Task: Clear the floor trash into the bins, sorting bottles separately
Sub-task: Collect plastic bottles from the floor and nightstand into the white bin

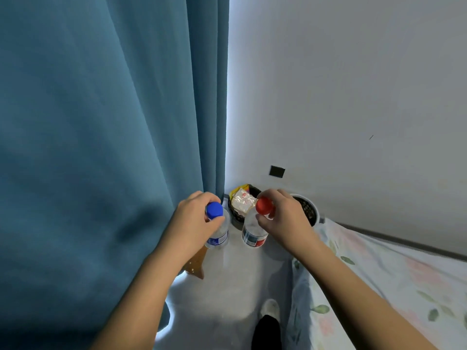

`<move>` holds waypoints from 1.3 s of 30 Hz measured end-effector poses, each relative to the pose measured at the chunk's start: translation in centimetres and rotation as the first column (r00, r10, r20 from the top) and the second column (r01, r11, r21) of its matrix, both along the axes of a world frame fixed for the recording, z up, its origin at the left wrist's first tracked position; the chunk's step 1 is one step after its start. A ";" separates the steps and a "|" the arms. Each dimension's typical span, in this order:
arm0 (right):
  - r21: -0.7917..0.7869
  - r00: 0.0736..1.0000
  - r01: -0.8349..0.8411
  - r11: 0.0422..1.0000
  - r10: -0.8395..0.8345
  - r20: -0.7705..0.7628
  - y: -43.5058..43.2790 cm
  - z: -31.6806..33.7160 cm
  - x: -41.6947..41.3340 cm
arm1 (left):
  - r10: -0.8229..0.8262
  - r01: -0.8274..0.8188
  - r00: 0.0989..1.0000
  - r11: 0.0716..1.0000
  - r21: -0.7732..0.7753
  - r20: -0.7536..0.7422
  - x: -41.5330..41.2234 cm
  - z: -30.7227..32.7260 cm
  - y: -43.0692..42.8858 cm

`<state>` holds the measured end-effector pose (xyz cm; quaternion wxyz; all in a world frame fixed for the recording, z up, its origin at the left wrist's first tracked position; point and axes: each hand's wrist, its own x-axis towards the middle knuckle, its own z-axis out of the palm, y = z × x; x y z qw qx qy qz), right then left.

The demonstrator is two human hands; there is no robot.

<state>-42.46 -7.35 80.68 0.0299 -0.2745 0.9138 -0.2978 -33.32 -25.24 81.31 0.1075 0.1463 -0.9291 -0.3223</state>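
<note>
Both hands are occupied, each holding one bottle by the neck, cap uppermost.

The left hand (pixel 194 218) has its fingers and thumb curled round the neck of the blue-capped bottle (pixel 219 234). The clear body and blue label of this bottle hang below the hand, just beside the edge of the teal curtain (pixel 101 122).

The right hand (pixel 285 215) pinches the neck of the red-capped bottle (pixel 254 236) just under the cap. Its clear body and red-and-blue label hang below and to the left of the hand.

The two bottles are held side by side, close together but apart, above the floor (pixel 227 286). Both are roughly upright.

Two bins stand on the floor in the corner, beyond the hands:
- The dark bin (pixel 236 219) shows between the two bottles. It holds crumpled wrappers (pixel 242 202), white and yellow.
- The white-rimmed bin (pixel 315 207) stands to its right, next to the wall (pixel 353 97) and partly behind the right hand. Its dark mesh lining is visible; its contents cannot be determined.

Neither bottle is inside a bin.

Other items: a bed (pixel 379 274) with a floral sheet lies along the right side. A brown flat object (pixel 197 263) lies on the floor at the curtain edge, below the left wrist. One foot (pixel 270 308) of the person stands on the floor near the bed. A black plate (pixel 277 171) is fixed low on the wall above the bins.
</note>
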 end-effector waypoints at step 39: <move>0.458 0.742 0.310 0.833 -0.513 0.431 16.5 -34.3 -49.2 | -0.525 0.454 0.632 0.847 0.277 0.570 -55.7 -35.3 14.7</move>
